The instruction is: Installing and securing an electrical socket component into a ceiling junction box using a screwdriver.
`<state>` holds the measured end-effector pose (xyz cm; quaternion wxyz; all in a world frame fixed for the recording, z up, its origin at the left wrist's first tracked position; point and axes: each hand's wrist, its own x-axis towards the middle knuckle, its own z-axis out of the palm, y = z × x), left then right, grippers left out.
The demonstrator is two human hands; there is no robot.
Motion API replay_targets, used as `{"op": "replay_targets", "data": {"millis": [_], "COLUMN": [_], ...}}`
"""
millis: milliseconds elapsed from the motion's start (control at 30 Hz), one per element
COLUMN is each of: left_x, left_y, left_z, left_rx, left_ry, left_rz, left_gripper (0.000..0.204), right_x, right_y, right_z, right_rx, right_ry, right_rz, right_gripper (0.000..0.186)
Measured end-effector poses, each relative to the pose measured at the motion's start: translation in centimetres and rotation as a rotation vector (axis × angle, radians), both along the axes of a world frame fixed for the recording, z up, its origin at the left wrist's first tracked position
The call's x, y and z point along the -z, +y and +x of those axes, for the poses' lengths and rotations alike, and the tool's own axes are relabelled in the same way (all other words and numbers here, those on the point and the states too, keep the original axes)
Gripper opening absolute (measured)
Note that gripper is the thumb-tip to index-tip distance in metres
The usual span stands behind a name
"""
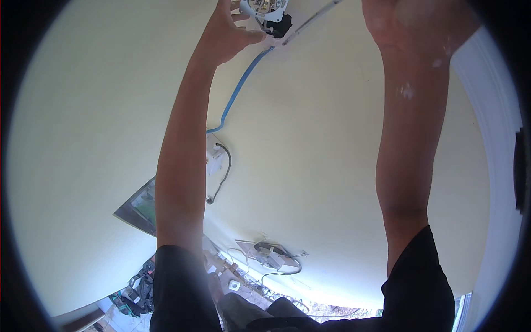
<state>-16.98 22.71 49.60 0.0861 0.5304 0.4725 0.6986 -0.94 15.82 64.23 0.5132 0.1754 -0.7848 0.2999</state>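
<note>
At the top of the head view my left hand [235, 39] reaches up to a white round electrical fitting [264, 6] with its inner parts exposed. The fingers curl at the fitting's left side, and the thumb points in beneath it. A black part [279, 26] hangs under the fitting, close to the thumb tip. The fitting's upper part is cut off by the picture's edge. My right hand [417, 25] is raised at the upper right, with pale smudges on the wrist. Its fingers lie outside the picture, so what they touch is hidden.
A blue flexible conduit [241, 83] runs along the cream surface from below the fitting. A grey strip [312, 22] slants up to the right. Beyond my left forearm are a black cable [228, 171] and a dark-framed panel [138, 207]. A wired device [271, 257] sits lower down; white trim [484, 110] borders the right.
</note>
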Motion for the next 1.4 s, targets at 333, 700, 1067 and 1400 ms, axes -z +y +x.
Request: {"op": "replay_targets", "data": {"millis": [333,700,1067,1400], "left_x": [38.6,49.2,10.1,7.4], "left_y": [-13.8,-33.3,0.6,6.0], "left_z": [8.7,24.2,11.7,11.4], "left_rx": [-0.196,-0.120,-0.249,-0.362], "left_ry": [-0.403,-0.204,0.478,0.476], "left_rz": [-0.505,-1.148,0.243,0.223], "left_gripper": [0.032,0.041,0.104,0.110], "right_x": [28.9,44.2,42.3,42.0], "right_y": [-2.2,-12.3,-11.2,-12.0], "right_z": [21.7,31.2,27.7,29.1], "right_rx": [0.451,0.706,0.669,0.735], "right_ry": [-0.493,-1.511,-1.284,-1.312], "right_rz": [-1.351,-0.971,-0.885,-0.898], "right_gripper": [0.034,0.039,0.033,0.034]}}
